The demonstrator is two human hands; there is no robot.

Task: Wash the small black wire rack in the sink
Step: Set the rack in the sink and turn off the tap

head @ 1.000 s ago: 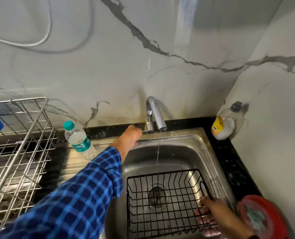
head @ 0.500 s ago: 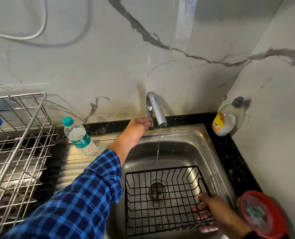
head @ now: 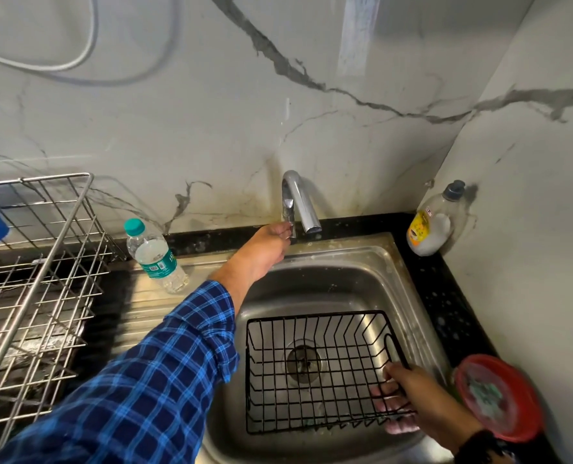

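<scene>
1. A silver wire basket (head: 37,262) fills the left counter. A water bottle (head: 154,259) stands just beside its right edge, on the ribbed drainboard near the wall.
2. The left hand (head: 268,249) was a fist on the sink's back rim a second ago. Now it is up at the tap (head: 300,202), fingertips curled round the small lever (head: 289,226). The thin stream seen earlier under the spout no longer shows.
3. The black rack (head: 315,373) lies low in the sink (head: 362,272), over the drain and toward the front wall. Bare steel lies open between its back rim and the tap.
4. The right hand (head: 422,403) grips the rack's right rim as before, fingers hooked through the wires. The two hands are well apart.
5. A soap bottle (head: 429,226) sits in the far right corner, well apart from the rack. A red tub (head: 499,396) crowds the right wrist on the black counter (head: 446,296).
</scene>
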